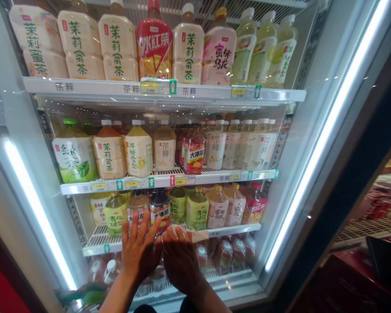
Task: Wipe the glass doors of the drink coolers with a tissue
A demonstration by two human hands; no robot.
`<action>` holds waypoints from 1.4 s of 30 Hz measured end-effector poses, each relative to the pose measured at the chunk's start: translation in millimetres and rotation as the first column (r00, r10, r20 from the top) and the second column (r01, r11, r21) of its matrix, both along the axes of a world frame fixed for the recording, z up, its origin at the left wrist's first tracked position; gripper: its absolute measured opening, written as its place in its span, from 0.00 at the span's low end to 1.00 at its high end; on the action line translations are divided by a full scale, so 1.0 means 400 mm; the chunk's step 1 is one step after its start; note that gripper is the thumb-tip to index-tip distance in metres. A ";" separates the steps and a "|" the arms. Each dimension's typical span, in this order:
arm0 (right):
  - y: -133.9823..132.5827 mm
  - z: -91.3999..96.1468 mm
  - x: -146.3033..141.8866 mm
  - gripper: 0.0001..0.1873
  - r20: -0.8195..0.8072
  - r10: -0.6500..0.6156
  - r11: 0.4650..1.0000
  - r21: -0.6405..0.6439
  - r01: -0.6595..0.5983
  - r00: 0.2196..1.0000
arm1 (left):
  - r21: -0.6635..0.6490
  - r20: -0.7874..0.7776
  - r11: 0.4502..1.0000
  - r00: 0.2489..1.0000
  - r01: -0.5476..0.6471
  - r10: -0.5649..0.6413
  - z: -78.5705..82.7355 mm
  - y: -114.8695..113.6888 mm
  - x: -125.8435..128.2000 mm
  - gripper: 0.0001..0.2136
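Head view shows a lit drinks cooler (304,143) behind clear, glossy glass (179,108) flecked with reflections. At the near side, the left hand (140,250) is raised with fingers spread apart and straight, back outward, clasping nothing visible. Just beside it on the right, the right hand (181,263) has its fingers close together over a thin, pale cloth (198,236), which pokes out past the fingertips to the right; whether the hand grips it or only lies over it, I cannot tell.

Plastic bottles fill the cooler. On the top shelf (94,87) stand large, square-shouldered ones: cream labels to the left, a red-labelled bottle (154,48) between them with amber liquid, a pink-labelled bottle (219,54), then three filled with pale yellow-green drink at the right. The middle shelf (208,179), ribbed in white wire, carries a broad green-capped bottle (71,152) at the far left and slim pale ones rightward. Green, pink and red labels crowd the third shelf (234,229). White light strips, the right one (326,130) long and smooth, flank both sides.
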State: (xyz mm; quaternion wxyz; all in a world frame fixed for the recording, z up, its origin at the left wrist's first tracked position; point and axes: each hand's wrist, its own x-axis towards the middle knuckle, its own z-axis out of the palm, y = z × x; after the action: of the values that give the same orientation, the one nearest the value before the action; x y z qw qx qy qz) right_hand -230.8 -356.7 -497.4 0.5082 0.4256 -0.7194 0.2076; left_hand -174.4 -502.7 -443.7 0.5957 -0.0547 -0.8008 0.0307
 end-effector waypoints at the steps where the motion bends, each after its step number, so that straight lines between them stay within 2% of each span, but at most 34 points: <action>1: 0.001 0.026 -0.002 0.27 -0.004 -0.018 1.000 0.006 0.018 1.000 | -0.002 -0.001 1.000 1.000 0.001 -0.001 0.000 0.000 0.000 0.33; 4: -0.002 0.099 -0.012 0.31 -0.010 -0.079 0.996 -0.041 0.078 0.997 | 0.000 -0.015 1.000 1.000 0.008 -0.008 -0.002 -0.002 0.000 0.34; 6: -0.008 0.114 -0.018 0.31 -0.005 -0.094 0.993 -0.077 0.093 0.996 | 0.007 -0.016 1.000 1.000 0.010 -0.010 -0.004 -0.002 -0.001 0.34; 8: -0.009 0.092 -0.018 0.30 -0.009 -0.084 0.993 -0.082 0.083 0.996 | 0.006 -0.008 1.000 1.000 0.014 -0.014 -0.005 -0.003 -0.002 0.33; 12: 0.004 0.005 -0.001 0.23 -0.021 -0.016 0.998 -0.065 0.015 1.000 | 0.012 -0.008 1.000 1.000 0.021 -0.021 -0.006 -0.004 -0.002 0.32; 14: 0.013 -0.013 0.008 0.22 -0.025 0.003 0.999 -0.052 -0.005 1.000 | 0.022 -0.004 1.000 1.000 0.021 -0.021 -0.007 -0.004 -0.001 0.32; 16: 0.020 0.000 0.011 0.22 -0.022 -0.005 0.999 -0.036 0.004 1.000 | 0.023 -0.002 0.999 1.000 0.023 -0.023 -0.007 -0.005 -0.001 0.32; 20: 0.019 0.065 0.004 0.26 -0.025 -0.085 0.996 0.005 0.085 0.996 | 0.003 -0.014 1.000 1.000 0.025 -0.025 -0.007 -0.006 -0.002 0.32; 22: 0.014 0.077 0.000 0.28 -0.022 -0.120 0.992 0.027 0.121 0.993 | -0.005 -0.019 1.000 1.000 0.025 -0.025 -0.006 -0.005 -0.002 0.32; 24: 0.012 0.057 -0.003 0.28 -0.003 -0.132 0.991 0.017 0.132 0.991 | -0.003 -0.026 1.000 0.999 0.021 -0.021 -0.006 -0.004 -0.002 0.32; 29: 0.027 -0.057 -0.002 0.24 -0.026 -0.069 0.996 -0.058 0.067 0.997 | 0.010 -0.006 1.000 1.000 0.025 -0.025 -0.004 -0.002 0.000 0.33; 31: 0.036 -0.067 -0.003 0.24 -0.031 -0.058 0.998 -0.032 0.057 0.998 | 0.007 -0.001 1.000 1.000 0.027 -0.027 -0.003 -0.002 0.001 0.33; 33: 0.038 -0.034 -0.006 0.25 -0.009 -0.078 0.997 -0.002 0.078 0.997 | -0.001 -0.008 1.000 1.000 0.026 -0.026 -0.002 -0.003 0.002 0.34; 38: 0.011 0.113 -0.018 0.29 -0.012 -0.108 0.994 -0.031 0.108 0.994 | -0.012 -0.026 1.000 0.999 0.019 -0.020 -0.003 -0.004 0.000 0.34; 40: 0.002 0.122 -0.018 0.29 -0.014 -0.106 0.993 -0.046 0.105 0.994 | -0.011 -0.028 1.000 0.999 0.019 -0.020 -0.004 -0.005 -0.001 0.33; 42: 0.002 0.082 -0.015 0.29 -0.016 -0.105 0.994 -0.045 0.104 0.994 | -0.014 -0.029 1.000 0.999 0.018 -0.018 -0.004 -0.004 -0.001 0.33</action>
State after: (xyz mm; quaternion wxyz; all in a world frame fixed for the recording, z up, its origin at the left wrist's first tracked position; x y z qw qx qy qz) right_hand -236.8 -356.0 -464.5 0.5341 0.3779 -0.7312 0.1929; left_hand -174.8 -504.3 -445.2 0.6070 -0.0655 -0.7914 0.0316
